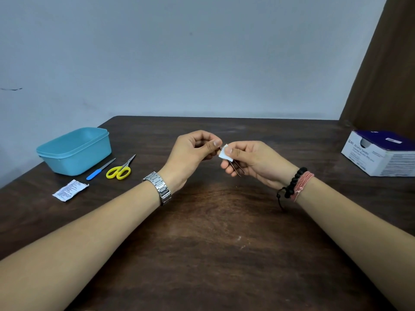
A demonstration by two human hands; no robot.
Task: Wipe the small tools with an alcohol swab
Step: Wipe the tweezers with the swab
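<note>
Above the middle of the dark wooden table, my left hand pinches the upper end of thin metal tweezers, whose two prongs point down and to the right. My right hand pinches a small white alcohol swab round the tweezers just below my left fingertips. At the left of the table lie yellow-handled scissors and a blue-handled nail file, side by side.
A light blue plastic box stands at the back left. A torn white swab wrapper lies near the left edge. A white and purple box of alcohol swabs stands at the far right. A brown curtain hangs behind it.
</note>
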